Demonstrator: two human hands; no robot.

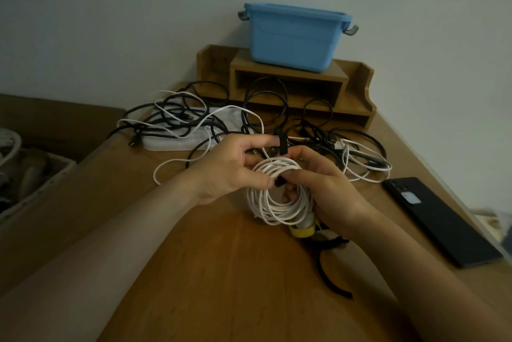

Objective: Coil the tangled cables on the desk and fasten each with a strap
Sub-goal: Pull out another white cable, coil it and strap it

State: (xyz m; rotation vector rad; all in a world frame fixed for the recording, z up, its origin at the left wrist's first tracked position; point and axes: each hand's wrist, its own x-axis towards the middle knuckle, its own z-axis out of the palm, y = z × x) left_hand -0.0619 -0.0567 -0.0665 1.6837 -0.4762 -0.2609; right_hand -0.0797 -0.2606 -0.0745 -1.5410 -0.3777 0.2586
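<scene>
A person's left hand [230, 172] pinches a thin black strap [283, 145] over the top of a coiled white round cable [277, 217], which the right hand [329, 186] grips, apparently to bunch the loops. The neat, many-looped coil hangs between both hands, above the brown wooden table [221, 272].

1. Tangled cables [177, 120] lie behind the coil [279, 212].
2. A shelf [288, 75] stands farther behind the coil, bearing a bin [293, 36].
3. A phone [440, 219] lies right of the coil.
4. Straps [302, 232] lie just before the coil.
</scene>
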